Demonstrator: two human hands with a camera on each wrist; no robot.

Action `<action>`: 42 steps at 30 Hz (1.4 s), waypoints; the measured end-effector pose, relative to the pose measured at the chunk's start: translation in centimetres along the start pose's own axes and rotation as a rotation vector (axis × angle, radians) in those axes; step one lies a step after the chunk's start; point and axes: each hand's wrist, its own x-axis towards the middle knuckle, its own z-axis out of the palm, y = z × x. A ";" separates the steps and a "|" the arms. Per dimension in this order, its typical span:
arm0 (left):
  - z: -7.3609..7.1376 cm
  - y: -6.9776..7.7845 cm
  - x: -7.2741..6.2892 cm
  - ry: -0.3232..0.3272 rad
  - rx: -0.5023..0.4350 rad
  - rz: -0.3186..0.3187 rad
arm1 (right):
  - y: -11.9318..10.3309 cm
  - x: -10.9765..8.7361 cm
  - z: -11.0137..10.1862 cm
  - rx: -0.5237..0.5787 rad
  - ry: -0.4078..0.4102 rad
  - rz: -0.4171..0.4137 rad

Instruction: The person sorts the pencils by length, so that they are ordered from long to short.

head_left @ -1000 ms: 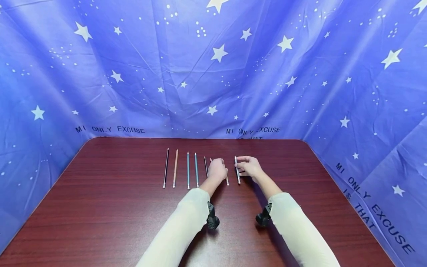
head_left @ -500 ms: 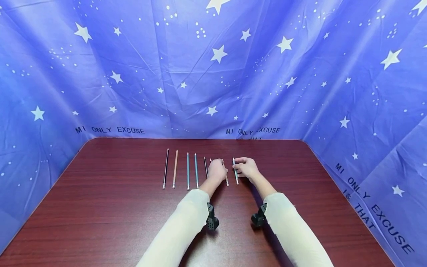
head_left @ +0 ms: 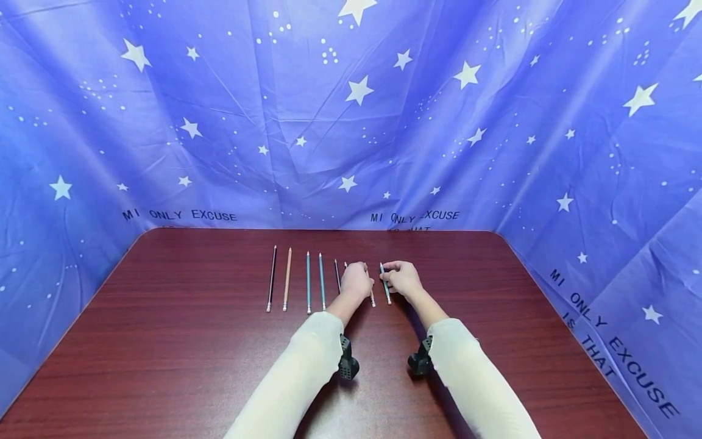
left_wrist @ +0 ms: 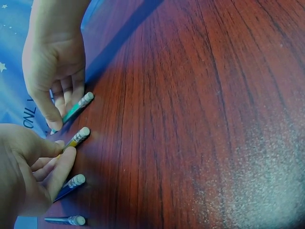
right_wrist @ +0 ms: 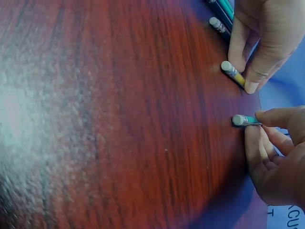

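In the head view my left hand is over the right part of a row of pencils. Its thumb and fingers pinch a yellow pencil, whose white eraser end faces me. Just to the right, my right hand pinches a teal pencil from its right side, eraser toward me and tip pointing away. That teal pencil leans slightly left at the tip. A dark pencil and a dark blue pencil lie left of the yellow one, partly hidden by my left hand.
Further left on the brown table lie a black pencil, a light wood-coloured pencil and two teal pencils, one of them beside the other. A blue star-patterned curtain hangs around the table's back and sides.
My right hand has moved a little left with the teal pencil, bringing it closer to the yellow one, and the pencil's tip has swung left. My left hand has stayed in place.
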 end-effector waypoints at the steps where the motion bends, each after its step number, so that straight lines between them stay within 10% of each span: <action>1: 0.0 0.0 0.0 -0.001 0.000 0.000 | 0.2 0.1 0.0 -0.002 0.001 -0.021; 30: -0.4 -0.1 -0.1 0.008 -0.080 0.012 | -0.3 0.1 0.4 -0.106 0.028 -0.016; 42: -2.9 0.0 0.3 0.019 -0.147 0.013 | -1.1 0.2 -0.6 -0.072 0.032 -0.031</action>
